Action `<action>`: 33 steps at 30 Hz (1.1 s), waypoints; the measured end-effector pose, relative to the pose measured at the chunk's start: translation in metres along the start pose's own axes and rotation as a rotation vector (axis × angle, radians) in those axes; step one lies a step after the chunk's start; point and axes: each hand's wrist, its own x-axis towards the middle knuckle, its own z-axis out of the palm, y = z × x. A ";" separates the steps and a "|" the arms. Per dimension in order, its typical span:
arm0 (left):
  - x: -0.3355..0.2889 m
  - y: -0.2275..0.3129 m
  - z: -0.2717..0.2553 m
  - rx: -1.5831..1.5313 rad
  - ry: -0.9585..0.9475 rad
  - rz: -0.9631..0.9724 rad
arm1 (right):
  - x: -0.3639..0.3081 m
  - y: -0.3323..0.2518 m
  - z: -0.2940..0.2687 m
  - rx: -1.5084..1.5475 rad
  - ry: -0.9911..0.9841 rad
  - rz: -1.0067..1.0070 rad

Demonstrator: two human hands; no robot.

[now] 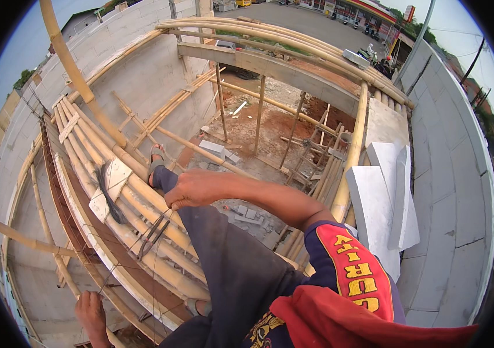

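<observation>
My right hand (192, 190) is closed in front of my bent knee. Its fingertips meet the handle ends of dark pincers (153, 235), whose head points down over the bamboo poles (171, 261). At the lower left my left hand (91, 316) has its fingers closed on a thin wire (107, 277) beside the long formwork board (99, 232). The wire's far end is too thin to follow. A bundle of dark tie wire (107, 194) lies across a pale wooden plate (116, 180) on the poles. My sandalled foot (157, 155) rests on the bamboo.
Rebar runs inside the formwork trough (67, 203) at the left. White blocks (377, 203) are stacked on the right-hand scaffold beside a block wall (444, 174). Far below, the ground (247, 124) holds rubble and poles. A slanting bamboo pole (76, 69) rises at the upper left.
</observation>
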 end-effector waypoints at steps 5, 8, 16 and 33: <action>0.011 0.040 0.008 -0.092 -0.039 -0.035 | 0.011 -0.030 0.032 -0.078 -0.035 0.086; 0.017 0.050 0.009 -0.181 -0.034 -0.028 | 0.017 -0.042 0.048 0.041 0.116 -0.004; 0.010 0.033 -0.005 -0.533 -0.090 -0.243 | 0.002 -0.015 0.014 -0.127 0.353 0.018; -0.003 0.039 0.002 -1.777 -0.701 -0.815 | -0.010 -0.004 -0.017 -0.132 0.473 -0.009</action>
